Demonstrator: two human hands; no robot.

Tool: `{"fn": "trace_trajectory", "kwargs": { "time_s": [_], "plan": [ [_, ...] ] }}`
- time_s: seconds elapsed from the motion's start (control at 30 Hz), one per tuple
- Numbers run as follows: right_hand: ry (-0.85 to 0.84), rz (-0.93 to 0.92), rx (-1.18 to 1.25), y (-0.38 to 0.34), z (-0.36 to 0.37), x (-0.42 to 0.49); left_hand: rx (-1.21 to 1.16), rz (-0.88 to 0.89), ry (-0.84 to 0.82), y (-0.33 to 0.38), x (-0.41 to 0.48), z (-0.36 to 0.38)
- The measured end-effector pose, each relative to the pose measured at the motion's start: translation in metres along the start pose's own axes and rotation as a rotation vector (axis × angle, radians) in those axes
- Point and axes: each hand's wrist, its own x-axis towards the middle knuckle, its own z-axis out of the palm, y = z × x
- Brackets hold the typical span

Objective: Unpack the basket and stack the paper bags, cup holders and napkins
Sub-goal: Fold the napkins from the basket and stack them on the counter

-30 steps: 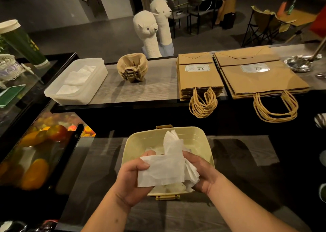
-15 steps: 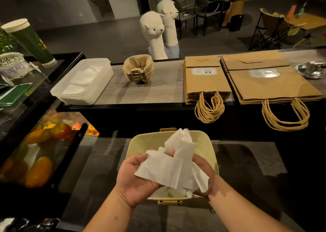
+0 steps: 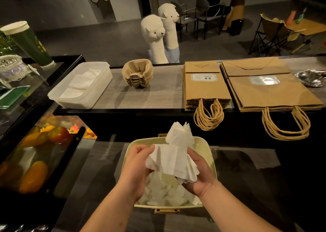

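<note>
Napkins (image 3: 173, 159) higher now — fanned end away

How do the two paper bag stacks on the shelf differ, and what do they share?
The left bag stack is narrower and thicker; the right bag stack is wider and thinner. The left label is white, the right label silvery. Both are brown, lie flat, handles hanging off the shelf.

i see both hands, left (image 3: 136, 164) and right (image 3: 199, 173), gripping a napkin bunch (image 3: 173, 158) above the basket (image 3: 210, 154).
</note>
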Motion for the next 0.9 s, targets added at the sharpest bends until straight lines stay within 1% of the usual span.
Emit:
{"fn": "trace_trajectory", "kwargs": {
  "time_s": [0.1, 0.17, 0.23, 0.3, 0.37, 0.5, 0.6, 0.67, 0.73, 0.77, 0.83, 0.9],
  "plan": [
    [-0.022, -0.027, 0.056, -0.003, -0.005, 0.006, 0.207, 0.228, 0.219, -0.012, -0.01, 0.009],
    [-0.007, -0.05, 0.081, -0.003, -0.009, 0.009, 0.415, 0.421, 0.281, -0.022, -0.024, 0.014],
    [0.011, -0.076, 0.05, -0.003, -0.008, 0.009, 0.582, 0.556, 0.196, -0.028, -0.036, 0.022],
    [0.057, -0.116, 0.033, -0.002, -0.01, 0.01, 0.629, 0.559, 0.131, -0.036, -0.037, 0.029],
    [0.069, -0.115, 0.049, 0.0, -0.012, 0.012, 0.649, 0.556, 0.164, -0.04, -0.031, 0.032],
    [0.119, -0.095, 0.062, 0.0, -0.017, 0.017, 0.565, 0.515, 0.215, -0.04, -0.026, 0.034],
    [0.102, -0.092, 0.08, 0.001, -0.016, 0.017, 0.586, 0.54, 0.23, -0.042, -0.027, 0.033],
    [0.102, -0.112, 0.076, 0.002, -0.014, 0.018, 0.631, 0.603, 0.253, -0.046, -0.026, 0.031],
    [0.108, -0.099, 0.089, 0.002, -0.014, 0.019, 0.628, 0.693, 0.237, -0.045, -0.03, 0.028],
    [0.099, -0.077, 0.098, 0.001, -0.013, 0.02, 0.594, 0.729, 0.207, -0.043, -0.033, 0.027],
    [0.1, -0.039, 0.106, 0.001, -0.008, 0.019, 0.464, 0.735, 0.134, -0.038, -0.043, 0.023],
    [0.078, -0.027, 0.136, 0.002, -0.006, 0.02, 0.169, 0.61, 0.089, -0.025, -0.053, 0.022]
  ]
}}
